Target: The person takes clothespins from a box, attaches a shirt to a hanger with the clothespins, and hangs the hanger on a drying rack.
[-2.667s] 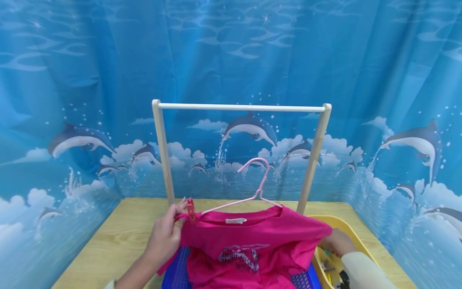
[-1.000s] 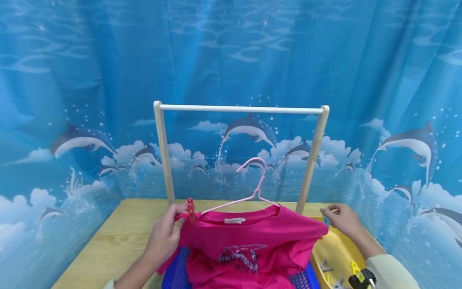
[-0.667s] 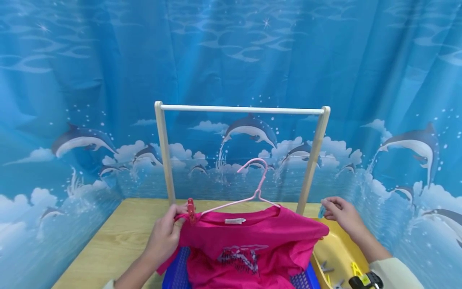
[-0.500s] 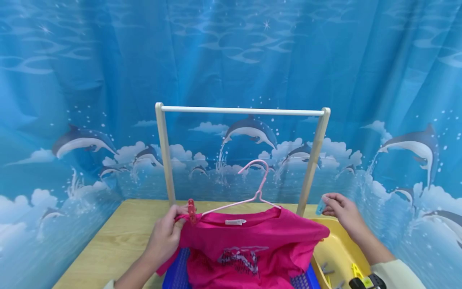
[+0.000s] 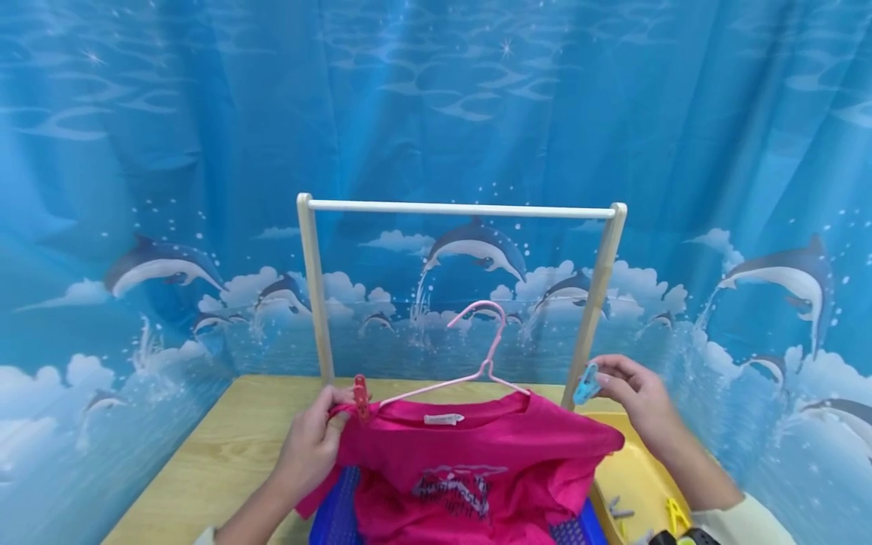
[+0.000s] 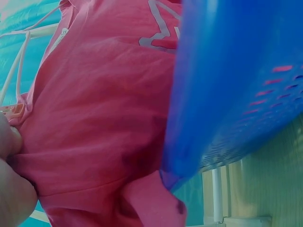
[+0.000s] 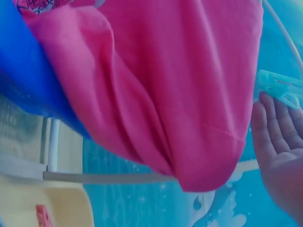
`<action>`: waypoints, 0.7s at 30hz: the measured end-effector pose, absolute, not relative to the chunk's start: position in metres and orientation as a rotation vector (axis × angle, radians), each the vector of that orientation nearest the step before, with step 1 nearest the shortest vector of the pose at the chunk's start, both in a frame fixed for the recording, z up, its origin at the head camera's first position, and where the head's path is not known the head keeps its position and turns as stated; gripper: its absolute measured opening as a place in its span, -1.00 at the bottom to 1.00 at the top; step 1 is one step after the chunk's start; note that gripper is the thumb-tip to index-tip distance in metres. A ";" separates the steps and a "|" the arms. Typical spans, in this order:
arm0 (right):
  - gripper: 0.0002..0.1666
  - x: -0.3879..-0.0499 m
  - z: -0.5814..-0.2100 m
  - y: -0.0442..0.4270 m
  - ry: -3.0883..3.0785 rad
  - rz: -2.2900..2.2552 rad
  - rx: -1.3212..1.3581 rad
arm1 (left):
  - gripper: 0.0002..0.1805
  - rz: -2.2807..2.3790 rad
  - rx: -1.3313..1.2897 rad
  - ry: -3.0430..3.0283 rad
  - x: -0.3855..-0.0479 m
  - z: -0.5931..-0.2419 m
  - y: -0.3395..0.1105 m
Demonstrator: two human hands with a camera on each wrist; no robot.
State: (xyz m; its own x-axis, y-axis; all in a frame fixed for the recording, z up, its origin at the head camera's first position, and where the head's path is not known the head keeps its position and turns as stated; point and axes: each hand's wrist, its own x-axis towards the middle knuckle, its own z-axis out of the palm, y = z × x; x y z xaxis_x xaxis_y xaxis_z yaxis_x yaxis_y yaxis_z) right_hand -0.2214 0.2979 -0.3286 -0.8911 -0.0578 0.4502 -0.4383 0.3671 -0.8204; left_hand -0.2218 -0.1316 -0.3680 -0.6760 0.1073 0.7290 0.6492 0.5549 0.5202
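At left, the left hand [image 5: 309, 443] reaches forward, pinching the shoulder of one magenta T-shirt [image 5: 470, 446] beside one red clothespin [image 5: 361, 397]. The shirt, one pink wire hanger [image 5: 502, 322] in its neckline, lies over one blue basket [image 5: 335, 515]. The raised right hand [image 5: 639, 393] pinches one light-blue clothespin [image 5: 586, 384] near one yellow bin [image 5: 633, 450]. Wooden table [image 5: 211, 454]; dolphin-print curtains [image 5: 436, 121].

A bench [image 5: 225, 446] of pale, yellowish wood is shown, its grain most plainly seen at the left. Toward the far side, a rack [image 5: 463, 209] of pale wood and white is stood upright on it. At the near middle, a blue perforated basket [image 5: 335, 511] is set, largely hidden from above; just beside it, at the near right, a yellow tray [image 5: 636, 473] is placed
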 end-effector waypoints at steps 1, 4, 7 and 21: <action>-0.74 -0.220 -0.327 0.296 -2.286 1.540 0.450 | -0.77 -1.082 -0.600 -2.141 -0.222 -0.368 -0.132; -0.77 -0.216 -0.324 0.291 -2.280 1.558 0.483 | -0.77 -1.095 -0.597 -2.140 -0.222 -0.369 -0.134; -0.77 -0.212 -0.321 0.287 -2.292 1.570 0.491 | -0.76 -1.100 -0.605 -2.130 -0.223 -0.370 -0.135; -0.78 -0.209 -0.323 0.278 -2.250 1.601 0.673 | -0.80 -1.140 -0.626 -2.098 -0.224 -0.372 -0.137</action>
State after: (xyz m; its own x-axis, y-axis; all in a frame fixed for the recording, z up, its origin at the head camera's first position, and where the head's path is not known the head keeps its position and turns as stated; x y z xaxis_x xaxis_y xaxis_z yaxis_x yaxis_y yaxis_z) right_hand -0.2085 0.2780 -0.3231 -0.8458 -0.2007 0.4942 -0.5327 0.2696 -0.8022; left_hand -0.2244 -0.1371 -0.3719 -0.6670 0.0960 0.7389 0.6721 0.5056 0.5410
